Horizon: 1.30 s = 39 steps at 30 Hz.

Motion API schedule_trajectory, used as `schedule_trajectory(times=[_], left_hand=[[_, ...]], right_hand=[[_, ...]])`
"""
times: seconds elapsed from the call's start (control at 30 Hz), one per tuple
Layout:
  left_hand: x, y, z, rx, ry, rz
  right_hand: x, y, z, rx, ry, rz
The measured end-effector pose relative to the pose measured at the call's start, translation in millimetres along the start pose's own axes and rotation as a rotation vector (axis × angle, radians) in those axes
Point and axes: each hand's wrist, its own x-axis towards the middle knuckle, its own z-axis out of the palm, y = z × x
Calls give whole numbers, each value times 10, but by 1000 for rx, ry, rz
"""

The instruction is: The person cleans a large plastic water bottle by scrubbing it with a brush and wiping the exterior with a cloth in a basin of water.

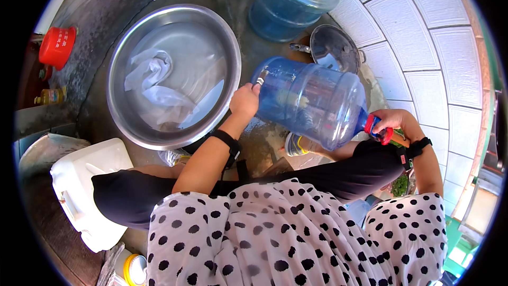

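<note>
A large clear blue plastic water jug [307,97] lies tilted on its side in front of me, across my raised right knee. My right hand [387,122] grips its neck at the red ring. At the jug's base, my left hand [245,100] has its fingers closed round a small handle with a pale metal band, seemingly a brush, held against the plastic; its tip is hard to make out. To the left, a wide metal basin [234,49] holds water with a wet white cloth [150,73] in it.
Another blue water jug [291,6] stands beyond, next to a lidded pan [335,49] by the tiled wall [403,33]. A white plastic jerrycan [89,190] is beside my left knee. A red plastic tub [58,46] and a bottle of yellow liquid [51,96] are at the far left.
</note>
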Motion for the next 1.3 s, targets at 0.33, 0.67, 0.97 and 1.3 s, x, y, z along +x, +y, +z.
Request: schedule_trajectory(times=[0.33, 0.67, 0.97, 1.3], left_hand=[[120, -47, 20, -84, -74, -86], [206, -187, 218, -113, -6, 39], [147, 4, 190, -141, -100, 48], [193, 57, 8, -128, -141, -77]], right_hand=[[-14, -4, -22, -2, 10, 2], [-50, -97, 12, 3, 19, 12], [-75, -84, 24, -11, 15, 12], [-29, -46, 11, -16, 29, 10]])
